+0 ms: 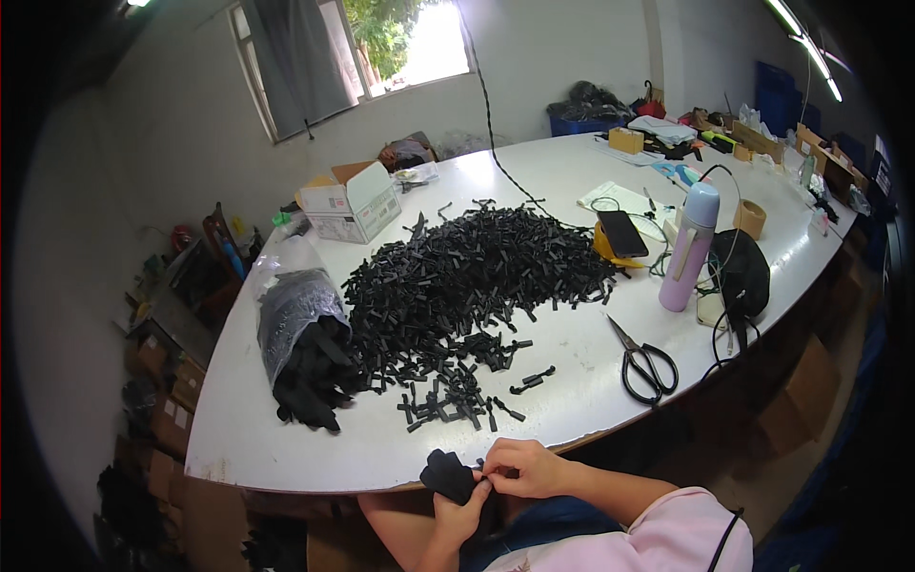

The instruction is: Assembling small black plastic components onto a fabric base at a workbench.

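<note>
Just off the table's near edge, my left hand (pixel 459 517) grips a bundle of black fabric pieces (pixel 446 476) that fans out above its fingers. My right hand (pixel 524 470) meets it, thumb and finger pinched on a small black piece (pixel 481 474) at the bundle's side; its exact kind is too small to make out. Beyond both hands spreads a big heap of small black parts (pixel 477 267), short bars with a cord-like end. A looser cluster of the same parts (pixel 456 396) lies nearest to me.
A clear plastic bag (pixel 297 310) spills black fabric pieces at the left. Black-handled scissors (pixel 650 372) lie on the white table (pixel 572 381) at the right, near a lilac bottle (pixel 688 253) and a phone (pixel 622 234). An open carton (pixel 353 205) stands behind the heap.
</note>
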`<state>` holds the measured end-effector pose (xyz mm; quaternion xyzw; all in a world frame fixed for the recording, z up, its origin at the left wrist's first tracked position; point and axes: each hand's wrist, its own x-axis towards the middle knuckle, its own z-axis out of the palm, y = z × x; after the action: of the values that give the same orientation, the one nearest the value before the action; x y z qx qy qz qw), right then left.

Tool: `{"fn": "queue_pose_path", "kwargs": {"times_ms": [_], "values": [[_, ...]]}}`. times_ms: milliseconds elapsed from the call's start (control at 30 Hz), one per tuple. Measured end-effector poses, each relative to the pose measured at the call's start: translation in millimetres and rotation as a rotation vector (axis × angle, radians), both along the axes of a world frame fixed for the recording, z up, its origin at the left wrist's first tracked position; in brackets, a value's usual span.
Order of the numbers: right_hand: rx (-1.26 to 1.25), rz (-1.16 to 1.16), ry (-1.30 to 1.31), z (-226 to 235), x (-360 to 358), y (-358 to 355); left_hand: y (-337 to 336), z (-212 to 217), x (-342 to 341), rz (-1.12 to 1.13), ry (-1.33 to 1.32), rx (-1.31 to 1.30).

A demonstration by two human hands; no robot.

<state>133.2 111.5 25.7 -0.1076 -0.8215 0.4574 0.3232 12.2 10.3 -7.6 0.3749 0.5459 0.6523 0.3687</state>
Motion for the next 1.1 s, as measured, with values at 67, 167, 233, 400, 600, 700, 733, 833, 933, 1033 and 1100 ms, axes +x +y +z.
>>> {"fn": "queue_pose_path", "kwargs": {"times_ms": [67,167,233,400,600,700,733,833,933,1033,1100], "values": [[-0.010,-0.016,0.034,1,-1,-1,2,2,-1,-0.010,-0.056,-0.002],[-0.021,-0.060,0.082,-2,-3,-3,3,3,2,0.020,-0.150,-0.002],[-0.014,-0.078,0.093,-2,-4,-5,4,3,5,0.072,-0.193,0.009],[-0.034,-0.113,0.109,-3,-13,-8,4,3,4,0.139,-0.279,0.065],[-0.255,-0.120,0.120,-14,-15,-21,-5,4,7,0.102,-0.270,0.146],[-0.472,-0.122,0.106,-19,-14,-27,-4,4,4,0.112,-0.211,0.105],[-0.515,-0.140,0.098,-20,-14,-28,-5,5,4,0.139,-0.225,0.093],[-0.614,-0.098,0.082,-22,-15,-27,-4,8,3,0.106,-0.245,0.114],[-0.567,-0.095,0.053,-27,-22,-23,0,7,1,0.215,-0.061,0.183],[-0.553,-0.073,0.098,-23,-25,-23,-5,13,-3,0.175,-0.124,0.093],[-0.823,-0.012,0.092,-10,-26,-22,-6,21,-5,0.127,-0.218,0.096]]}}
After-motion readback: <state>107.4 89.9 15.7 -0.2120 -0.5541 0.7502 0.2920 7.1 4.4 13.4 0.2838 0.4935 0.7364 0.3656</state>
